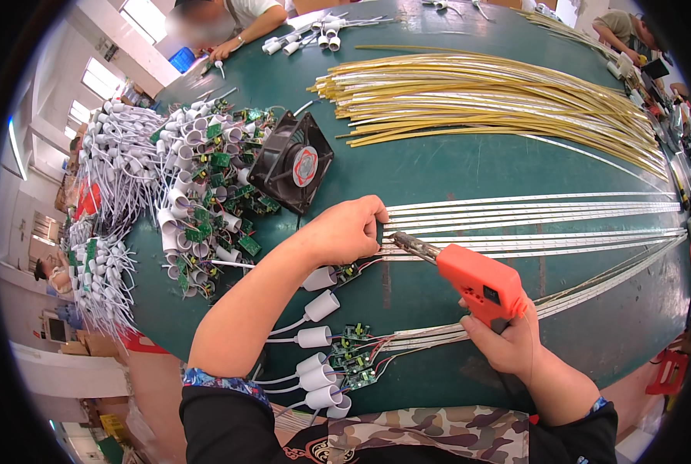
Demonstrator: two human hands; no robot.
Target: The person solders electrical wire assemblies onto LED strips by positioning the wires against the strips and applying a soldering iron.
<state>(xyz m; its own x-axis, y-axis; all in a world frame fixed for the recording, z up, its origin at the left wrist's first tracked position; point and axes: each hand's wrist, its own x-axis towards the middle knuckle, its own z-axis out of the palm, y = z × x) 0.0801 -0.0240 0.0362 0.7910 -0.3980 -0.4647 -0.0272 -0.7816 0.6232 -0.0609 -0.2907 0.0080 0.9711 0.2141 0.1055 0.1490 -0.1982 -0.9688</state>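
Observation:
My right hand (509,342) is wrapped round the handle of an orange soldering gun (481,280). The gun's metal tip points left and meets the ends of a row of thin white LED strips (531,219) laid side by side. Just beside that tip, my left hand (347,230) is closed in a pinch at the strip ends; what lies between its fingers is hidden. Below the left hand sits a white lamp cap (320,278) with a small green circuit board and thin wires. Nearer me, several white caps (314,376) with circuit boards (354,363) are wired to other strips (430,335).
A black fan (293,162) stands left of the strips. Beyond it are heaped caps with boards (198,185) and a pile of white corded caps (121,147). Yellow-edged strips (484,97) lie across the far side of the green table (407,174). Other people work at its far edge.

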